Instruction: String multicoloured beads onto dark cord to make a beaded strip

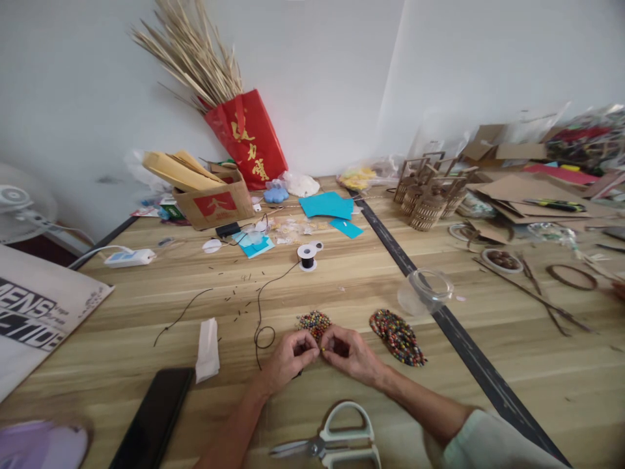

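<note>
My left hand (291, 357) and my right hand (352, 355) meet fingertip to fingertip, low over the table's middle. A tiny yellow bead (323, 349) shows at my right fingertips, in a pinch. My left fingers are pinched too, seemingly on a thin black cord (258, 306), which runs from a white spool (307, 255) down behind my left wrist; its end at the fingertips is too small to make out. Just beyond my hands lies a pile of loose multicoloured beads (313, 320). Strung beads (398, 337) lie coiled to the right of my right hand.
White-handled scissors (347, 430) lie nearest me, with a black phone (153, 417) and folded white paper (208, 350) on the left. A clear plastic container (424, 292) stands right of the spool. Behind are blue cards (327, 205), a cardboard box (219, 203) and small woven baskets (427, 205).
</note>
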Motion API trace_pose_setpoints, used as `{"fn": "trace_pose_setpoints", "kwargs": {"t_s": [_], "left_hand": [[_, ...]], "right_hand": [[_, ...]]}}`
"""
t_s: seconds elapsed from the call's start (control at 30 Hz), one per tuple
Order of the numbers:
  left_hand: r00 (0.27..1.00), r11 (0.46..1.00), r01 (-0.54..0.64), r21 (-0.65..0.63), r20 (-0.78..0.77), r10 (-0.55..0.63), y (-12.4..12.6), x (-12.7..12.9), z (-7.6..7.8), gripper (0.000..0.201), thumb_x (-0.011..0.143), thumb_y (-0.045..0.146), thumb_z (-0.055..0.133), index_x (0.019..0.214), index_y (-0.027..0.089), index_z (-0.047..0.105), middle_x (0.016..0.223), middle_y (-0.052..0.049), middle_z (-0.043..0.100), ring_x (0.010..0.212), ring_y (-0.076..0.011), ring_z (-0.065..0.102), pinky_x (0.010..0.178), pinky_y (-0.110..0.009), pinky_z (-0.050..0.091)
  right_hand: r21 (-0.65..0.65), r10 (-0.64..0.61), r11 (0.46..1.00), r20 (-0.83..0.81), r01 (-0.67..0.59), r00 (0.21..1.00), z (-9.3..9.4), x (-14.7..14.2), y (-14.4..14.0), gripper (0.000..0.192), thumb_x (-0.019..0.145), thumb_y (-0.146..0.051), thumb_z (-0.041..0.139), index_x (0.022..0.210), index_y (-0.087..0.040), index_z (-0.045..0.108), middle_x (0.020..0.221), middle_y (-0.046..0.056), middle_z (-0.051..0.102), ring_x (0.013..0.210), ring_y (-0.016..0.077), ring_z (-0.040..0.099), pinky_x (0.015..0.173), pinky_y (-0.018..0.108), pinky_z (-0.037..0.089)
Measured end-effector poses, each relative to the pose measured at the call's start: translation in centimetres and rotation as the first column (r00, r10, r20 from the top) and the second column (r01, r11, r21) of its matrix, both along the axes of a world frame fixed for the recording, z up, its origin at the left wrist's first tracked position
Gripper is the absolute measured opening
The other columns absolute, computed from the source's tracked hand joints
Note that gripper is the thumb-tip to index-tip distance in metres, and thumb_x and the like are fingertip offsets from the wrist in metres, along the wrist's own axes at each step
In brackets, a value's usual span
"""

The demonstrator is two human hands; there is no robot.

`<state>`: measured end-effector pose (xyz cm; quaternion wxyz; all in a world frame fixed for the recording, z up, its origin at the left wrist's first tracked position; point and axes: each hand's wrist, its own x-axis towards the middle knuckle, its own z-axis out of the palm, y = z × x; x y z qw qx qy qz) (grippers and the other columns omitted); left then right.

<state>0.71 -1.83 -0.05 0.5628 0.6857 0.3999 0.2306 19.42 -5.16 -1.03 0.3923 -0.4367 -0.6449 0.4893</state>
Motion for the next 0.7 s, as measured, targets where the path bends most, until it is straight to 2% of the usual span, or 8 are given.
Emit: {"fn": "trace_pose_setpoints", "kwargs": {"t_s": [0.5, 0.7], "left_hand": [[1.0, 1.0, 0.0, 0.006, 0.009, 0.0, 0.09, -0.05, -0.48, 0.014, 0.076, 0.027, 0.059, 0.071, 0.014, 0.058, 0.062, 0.002, 0.051, 0.058, -0.01, 0.044, 0.055, -0.021, 0.034], [1.0, 0.999, 0.011, -0.03, 0.025, -0.01, 0.14, -0.06, -0.08, 0.017, 0.075, 0.03, 0.062, 0.073, 0.013, 0.061, 0.063, 0.001, 0.055, 0.06, -0.0113, 0.047, 0.057, -0.022, 0.037]], "right_hand": [[-0.008, 0.014, 1.0, -0.011, -0.014, 1.0, -0.34, -0.05, 0.05, 0.006, 0.08, -0.021, 0.062, 0.081, -0.015, 0.059, 0.063, -0.004, 0.051, 0.056, 0.008, 0.044, 0.05, 0.018, 0.034], [-0.015, 0.007, 1.0, 0.002, -0.007, 1.0, -0.38, -0.06, 0.07, 0.008, 0.08, -0.022, 0.062, 0.079, -0.015, 0.059, 0.063, -0.004, 0.051, 0.055, 0.008, 0.044, 0.05, 0.018, 0.033]]}}
